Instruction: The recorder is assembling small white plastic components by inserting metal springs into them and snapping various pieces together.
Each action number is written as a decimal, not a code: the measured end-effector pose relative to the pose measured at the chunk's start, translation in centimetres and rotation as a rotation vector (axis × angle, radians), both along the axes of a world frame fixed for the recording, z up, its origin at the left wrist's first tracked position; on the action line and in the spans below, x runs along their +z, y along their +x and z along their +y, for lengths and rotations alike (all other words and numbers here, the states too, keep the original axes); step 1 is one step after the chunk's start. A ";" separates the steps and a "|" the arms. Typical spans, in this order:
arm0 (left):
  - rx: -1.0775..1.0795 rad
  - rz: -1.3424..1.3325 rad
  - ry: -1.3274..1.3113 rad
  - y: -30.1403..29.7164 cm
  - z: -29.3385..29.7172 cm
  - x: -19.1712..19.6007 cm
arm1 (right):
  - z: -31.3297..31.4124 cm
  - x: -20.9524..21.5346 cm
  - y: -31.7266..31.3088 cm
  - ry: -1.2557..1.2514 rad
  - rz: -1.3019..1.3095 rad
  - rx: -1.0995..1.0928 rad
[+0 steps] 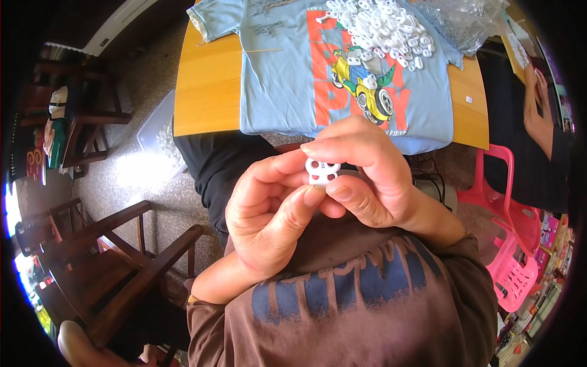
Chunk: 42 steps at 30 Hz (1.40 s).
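Close in front of my chest, a small white plastic piece with several holes (323, 173) is pinched at the fingertips of both hands. My left hand (266, 202) grips its left side, with the thumb low and the index finger above. From the right, my right hand (370, 174) closes on it with thumb and index finger. Beyond them, a heap of similar white plastic pieces (382, 27) lies on a light blue printed T-shirt (275, 92). Thin grey metal bits (266, 29) are scattered on the shirt's far left.
The T-shirt covers a wooden table (208, 92). A clear plastic bag (468, 24) sits at the far right, and one white piece (469, 99) lies near the right edge. Another person's hand (538, 122) shows there. Pink chairs (510, 183) stand right, a wooden chair (104, 263) left.
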<state>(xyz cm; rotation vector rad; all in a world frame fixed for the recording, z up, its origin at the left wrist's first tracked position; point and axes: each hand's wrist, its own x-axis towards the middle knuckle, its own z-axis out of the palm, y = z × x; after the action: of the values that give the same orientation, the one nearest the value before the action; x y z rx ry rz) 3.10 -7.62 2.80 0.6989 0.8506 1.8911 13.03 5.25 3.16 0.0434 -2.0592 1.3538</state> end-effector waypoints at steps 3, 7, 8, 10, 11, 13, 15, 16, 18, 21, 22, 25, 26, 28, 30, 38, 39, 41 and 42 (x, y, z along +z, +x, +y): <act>0.024 -0.017 -0.018 0.2 0.0 0.1 | -0.1 -0.6 -0.5 0.073 0.082 -0.024; 0.012 0.012 0.008 0.2 -0.1 -0.1 | -0.1 -0.8 -0.9 0.128 0.141 -0.005; 0.033 0.014 0.017 0.3 -0.1 0.0 | -0.2 -0.8 -1.0 0.101 0.168 -0.006; 0.056 0.016 0.026 0.4 -0.1 0.1 | -0.3 -0.9 -1.2 0.114 0.179 -0.017; 0.048 0.002 0.021 0.4 -0.1 0.1 | -0.3 -1.0 -1.3 0.127 0.188 -0.031; 0.040 -0.011 0.019 0.4 -0.1 0.1 | -0.8 -1.1 -1.3 0.067 0.184 -0.027; 0.028 -0.025 0.032 0.4 -0.2 0.1 | -1.0 -1.2 -1.3 0.009 0.179 -0.024; 0.031 -0.024 0.033 0.4 -0.2 0.0 | -1.0 -1.3 -1.4 0.013 0.183 -0.005; 0.029 -0.016 0.065 0.4 -0.2 -0.2 | -1.0 -1.4 -1.6 0.017 0.188 0.017; 0.034 -0.001 0.058 0.3 -0.3 -0.2 | -1.0 -1.5 -1.8 0.017 0.253 -0.009; 0.036 -0.002 0.059 0.3 -0.3 -0.2 | -1.1 -1.6 -1.8 0.007 0.257 0.002; 0.045 0.008 0.075 0.3 -0.3 -0.3 | -1.1 -1.7 -2.0 -0.002 0.277 0.009; 0.045 0.006 0.067 0.3 -0.3 -0.1 | -1.1 -1.8 -2.1 -0.001 0.294 0.002; 0.048 0.005 0.059 0.3 -0.3 -0.1 | -1.3 -1.8 -2.3 -0.007 0.304 -0.009; 0.078 0.033 0.077 0.2 -0.3 -0.2 | -1.4 -2.0 -2.5 -0.012 0.314 -0.021; 0.138 0.098 -0.038 0.3 -0.1 0.3 | -1.3 -2.1 -2.9 0.035 0.359 -0.066; 0.135 0.080 -0.046 0.3 -0.1 0.4 | -1.3 -2.1 -2.9 0.037 0.359 -0.066; 0.128 0.064 -0.049 0.3 -0.2 0.4 | -1.4 -2.1 -2.9 0.024 0.341 -0.059; 0.120 0.049 -0.053 0.2 -0.3 0.3 | -1.4 -2.2 -2.8 0.024 0.341 -0.058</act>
<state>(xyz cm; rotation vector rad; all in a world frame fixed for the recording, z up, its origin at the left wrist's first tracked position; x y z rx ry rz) 3.32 -7.92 3.12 0.6773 0.9895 1.9572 10.18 3.86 1.00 0.2093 -1.7760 1.1939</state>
